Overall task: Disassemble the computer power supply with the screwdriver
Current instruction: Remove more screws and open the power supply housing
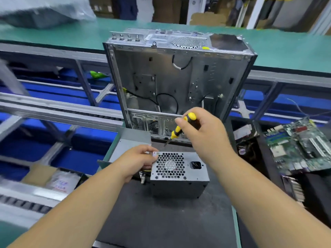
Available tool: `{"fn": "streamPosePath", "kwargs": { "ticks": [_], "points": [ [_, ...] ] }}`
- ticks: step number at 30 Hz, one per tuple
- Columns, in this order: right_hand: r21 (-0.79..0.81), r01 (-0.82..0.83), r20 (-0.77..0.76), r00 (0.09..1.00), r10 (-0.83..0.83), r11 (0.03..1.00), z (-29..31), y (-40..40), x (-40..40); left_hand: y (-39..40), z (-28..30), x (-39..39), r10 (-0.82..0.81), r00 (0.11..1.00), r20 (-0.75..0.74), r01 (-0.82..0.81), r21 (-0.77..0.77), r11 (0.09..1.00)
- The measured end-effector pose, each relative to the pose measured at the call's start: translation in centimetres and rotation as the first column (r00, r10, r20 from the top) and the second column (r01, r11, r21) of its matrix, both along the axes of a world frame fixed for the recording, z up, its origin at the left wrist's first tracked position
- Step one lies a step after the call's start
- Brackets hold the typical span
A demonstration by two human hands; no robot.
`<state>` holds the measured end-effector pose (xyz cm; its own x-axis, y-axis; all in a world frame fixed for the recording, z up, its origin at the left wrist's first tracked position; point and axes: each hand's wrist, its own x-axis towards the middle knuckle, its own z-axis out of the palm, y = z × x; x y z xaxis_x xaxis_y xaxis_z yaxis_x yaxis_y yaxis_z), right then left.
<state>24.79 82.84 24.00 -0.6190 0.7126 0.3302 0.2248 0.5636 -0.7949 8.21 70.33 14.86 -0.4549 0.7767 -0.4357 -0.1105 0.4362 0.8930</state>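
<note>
Head view: the power supply point(179, 173) stands on the dark mat of the bench point(161, 221), its fan grille facing up, just in front of an emptied computer case point(179, 77).
Left hand point(138, 161): fingers curled over the box's upper left corner, steadying it.
Right hand point(202, 133): wrapped around the yellow-and-black screwdriver point(180, 127), the tip slanting down toward that same corner; whether it is seated in a screw cannot be told.
Slip risk: a slanted shaft may jump out of the screw head, and the left fingertips lie right beside the tip.
Stripping risk: pushing at an angle could chew up the screw slot.
Tipping risk: the box stands on a narrow side, so hard pressure near one corner might rock it.
Loose screw: once free, it could roll off the mat and get lost.
Nearby: a circuit board point(297, 147) lies well apart on the right.
</note>
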Motion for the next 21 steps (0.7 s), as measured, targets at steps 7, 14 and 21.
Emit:
{"fn": "streamPosePath", "kwargs": {
  "ticks": [7,14,21],
  "points": [
    [0.019,-0.136,0.072,0.988,0.135,0.99,-1.2,1.3,-1.1,-0.2,0.1,1.8,0.146,0.989,-0.015,-0.146,0.025,0.989],
    [0.044,-0.188,0.116,0.976,0.182,0.981,-0.8,1.9,-1.2,0.1,0.3,3.2,0.236,0.968,-0.082,-0.232,0.048,0.971],
    [0.124,-0.171,0.138,0.978,0.154,0.977,-0.3,2.2,-0.9,1.3,0.0,3.3,0.207,0.97,-0.13,-0.202,0.05,0.978]
  ]
}}
